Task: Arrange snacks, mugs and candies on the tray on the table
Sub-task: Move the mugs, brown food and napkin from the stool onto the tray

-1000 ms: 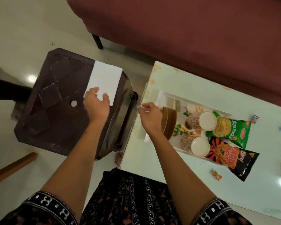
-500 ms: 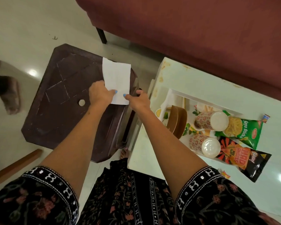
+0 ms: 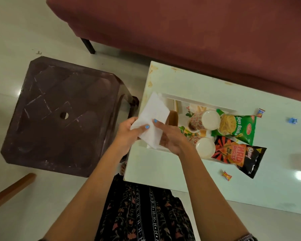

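A white paper napkin is held by both hands over the left end of the white tray. My left hand pinches its lower left edge, my right hand grips its lower right side. On the tray lie two patterned mugs on their sides and a brown bowl standing on edge. A green Soya Sticks packet and a black-orange chips packet hang over the tray's right rim.
The pale table carries loose candies. A dark brown plastic stool stands on the floor to the left, a maroon sofa behind. A wooden stick lies at lower left.
The napkin was lifted off the stool by both hands and carried right, over the tray's left end. The stool top is now bare.
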Motion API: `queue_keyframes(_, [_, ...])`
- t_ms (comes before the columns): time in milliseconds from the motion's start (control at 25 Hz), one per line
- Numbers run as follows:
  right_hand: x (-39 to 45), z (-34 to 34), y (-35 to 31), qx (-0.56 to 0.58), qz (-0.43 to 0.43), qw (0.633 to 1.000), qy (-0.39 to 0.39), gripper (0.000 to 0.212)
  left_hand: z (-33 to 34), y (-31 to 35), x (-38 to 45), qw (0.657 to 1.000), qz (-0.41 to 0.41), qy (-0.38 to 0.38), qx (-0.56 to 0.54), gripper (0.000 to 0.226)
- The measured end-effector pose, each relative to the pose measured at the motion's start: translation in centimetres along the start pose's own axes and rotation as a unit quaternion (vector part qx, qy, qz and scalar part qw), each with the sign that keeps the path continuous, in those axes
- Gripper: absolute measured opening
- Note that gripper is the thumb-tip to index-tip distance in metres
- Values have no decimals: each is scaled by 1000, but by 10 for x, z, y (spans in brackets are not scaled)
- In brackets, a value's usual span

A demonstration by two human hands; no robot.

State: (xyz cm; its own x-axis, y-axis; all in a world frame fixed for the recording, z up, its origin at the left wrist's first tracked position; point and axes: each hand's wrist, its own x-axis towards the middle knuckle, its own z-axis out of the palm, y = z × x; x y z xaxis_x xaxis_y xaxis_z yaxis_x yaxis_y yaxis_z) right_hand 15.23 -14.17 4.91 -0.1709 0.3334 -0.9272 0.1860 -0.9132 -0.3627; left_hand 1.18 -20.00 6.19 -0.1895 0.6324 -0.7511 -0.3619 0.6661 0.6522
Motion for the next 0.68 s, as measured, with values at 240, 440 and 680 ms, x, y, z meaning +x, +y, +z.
queue_keyframes(240, [-19, -51, 23, -166, -185, 950, 188, 30, 60, -36, 3, 983, 33, 50, 174, 11])
queue_keyframes(440, [-7, -56, 27, -342, -167, 901, 209, 38, 94, -55, 12, 936, 81, 111, 324, 15])
queue_keyframes(680, [6, -54, 44, -352, -194, 884, 240, 49, 105, -72, 14, 914, 89, 157, 362, 9])
